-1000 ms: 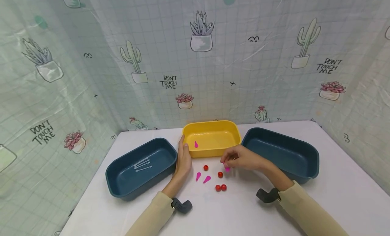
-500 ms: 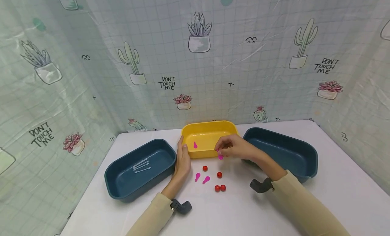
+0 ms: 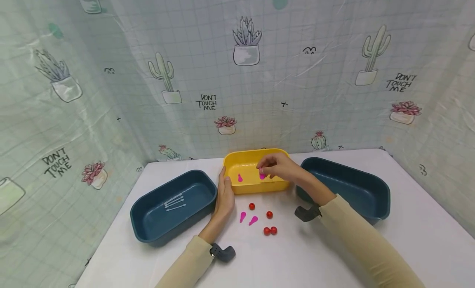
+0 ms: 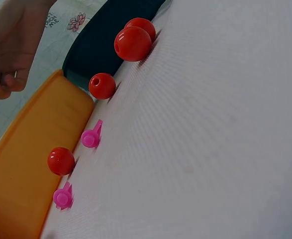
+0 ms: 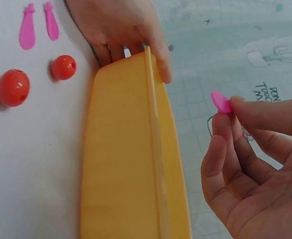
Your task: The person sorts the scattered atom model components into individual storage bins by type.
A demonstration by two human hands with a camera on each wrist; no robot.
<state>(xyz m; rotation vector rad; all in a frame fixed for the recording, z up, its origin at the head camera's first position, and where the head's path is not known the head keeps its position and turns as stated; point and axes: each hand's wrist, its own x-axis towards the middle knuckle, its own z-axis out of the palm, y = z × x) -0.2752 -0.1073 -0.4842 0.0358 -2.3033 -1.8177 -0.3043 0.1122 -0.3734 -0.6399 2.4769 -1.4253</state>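
My right hand (image 3: 279, 166) pinches a small pink teardrop-shaped plastic piece (image 5: 220, 102) between thumb and fingertips, over the yellow bin (image 3: 256, 188). Inside that bin, towards its left end, lies a similar pink piece (image 3: 240, 178). My left hand (image 3: 224, 199) holds the bin's left end, fingers along the outside and thumb at the rim. On the white table in front of the bin lie two more pink pieces, one on the left (image 3: 243, 216) and one on the right (image 3: 253, 220). Around them are several red beads (image 3: 269, 214) with holes.
A dark blue bin (image 3: 152, 238) on the left contains several thin white sticks (image 3: 175, 201) with knobbed ends. Another dark blue bin (image 3: 384, 197) stands at the right, beside the yellow one. A patterned curtain (image 3: 259, 94) hangs behind the table.
My right hand has moved left and away from me, carrying the pink piece from above the table to over the yellow bin. My left hand stays at the bin's left end.
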